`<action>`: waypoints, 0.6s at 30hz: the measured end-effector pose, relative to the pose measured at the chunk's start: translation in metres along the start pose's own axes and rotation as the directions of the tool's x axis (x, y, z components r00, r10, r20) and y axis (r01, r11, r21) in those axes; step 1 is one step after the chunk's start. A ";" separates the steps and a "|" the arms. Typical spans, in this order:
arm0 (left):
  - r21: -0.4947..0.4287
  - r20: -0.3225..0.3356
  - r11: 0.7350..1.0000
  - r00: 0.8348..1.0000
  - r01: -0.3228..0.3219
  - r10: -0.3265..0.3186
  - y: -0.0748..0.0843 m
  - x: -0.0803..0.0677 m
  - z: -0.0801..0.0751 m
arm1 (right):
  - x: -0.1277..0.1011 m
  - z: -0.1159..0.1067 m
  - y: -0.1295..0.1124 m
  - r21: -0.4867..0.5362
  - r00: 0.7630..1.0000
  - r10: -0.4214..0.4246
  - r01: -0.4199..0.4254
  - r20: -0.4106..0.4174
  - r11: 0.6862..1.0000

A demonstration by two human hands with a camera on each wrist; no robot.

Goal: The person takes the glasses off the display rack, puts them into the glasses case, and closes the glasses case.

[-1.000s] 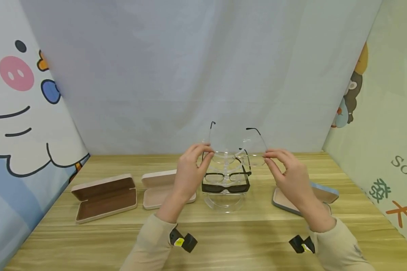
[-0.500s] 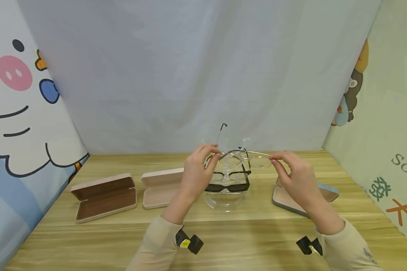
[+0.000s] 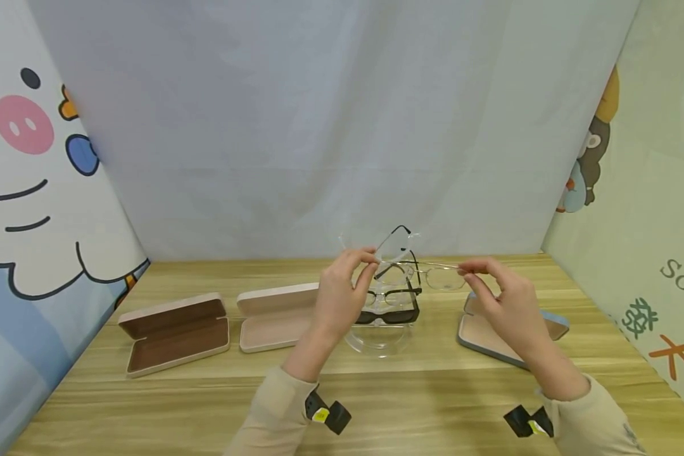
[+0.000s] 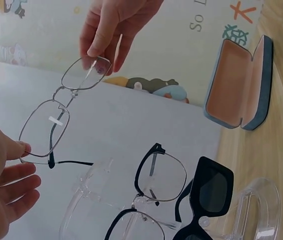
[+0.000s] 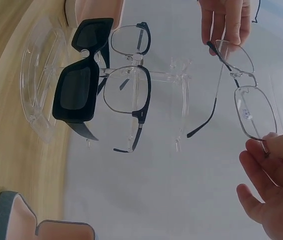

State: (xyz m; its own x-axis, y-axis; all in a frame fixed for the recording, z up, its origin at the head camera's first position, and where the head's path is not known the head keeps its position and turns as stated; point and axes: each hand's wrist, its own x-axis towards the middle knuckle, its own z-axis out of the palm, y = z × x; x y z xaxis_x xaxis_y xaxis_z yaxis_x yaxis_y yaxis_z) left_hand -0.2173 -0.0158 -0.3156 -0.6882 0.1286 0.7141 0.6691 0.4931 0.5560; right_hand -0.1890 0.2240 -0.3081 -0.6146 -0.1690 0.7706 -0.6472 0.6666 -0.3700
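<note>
Thin metal-framed glasses (image 3: 427,272) hang in the air between my two hands. My left hand (image 3: 368,259) pinches their left end, and my right hand (image 3: 468,271) pinches the right lens rim. In the left wrist view the glasses (image 4: 64,117) span from my left hand (image 4: 21,150) up to my right hand (image 4: 99,47). One temple (image 5: 214,107) is partly swung inward. Just below stands a clear acrylic stand (image 3: 376,341) holding black sunglasses (image 3: 387,315) and black half-rim glasses (image 3: 396,294).
Two open pink cases (image 3: 173,332) (image 3: 270,315) lie on the wooden table (image 3: 410,392) left of the stand. An open blue-grey case (image 3: 490,329) lies to its right, under my right hand. Fabric walls close in the back and sides.
Both temples stood up a second ago. The right one has folded flat behind the lenses and the left one is swinging inward. Both hands have drifted slightly right.
</note>
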 end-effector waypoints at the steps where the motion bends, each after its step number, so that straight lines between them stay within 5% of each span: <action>1: -0.003 -0.008 1.000 1.000 -0.004 0.004 0.000 0.000 0.001 | -0.001 -0.001 0.000 0.007 1.000 0.007 -0.007 0.001 1.000; 18: -0.055 -0.054 0.996 0.996 -0.074 0.071 0.006 -0.007 0.026 | -0.021 -0.007 0.014 -0.009 0.997 0.079 -0.079 0.014 0.997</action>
State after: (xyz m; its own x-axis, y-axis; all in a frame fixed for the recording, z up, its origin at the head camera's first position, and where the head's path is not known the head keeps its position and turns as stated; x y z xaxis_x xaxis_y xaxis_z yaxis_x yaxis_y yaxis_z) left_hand -0.2157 0.0082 -0.3282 -0.6231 0.1167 0.7734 0.7323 0.4345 0.5244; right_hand -0.1817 0.2422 -0.3258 -0.6704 -0.1259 0.7313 -0.5924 0.6843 -0.4252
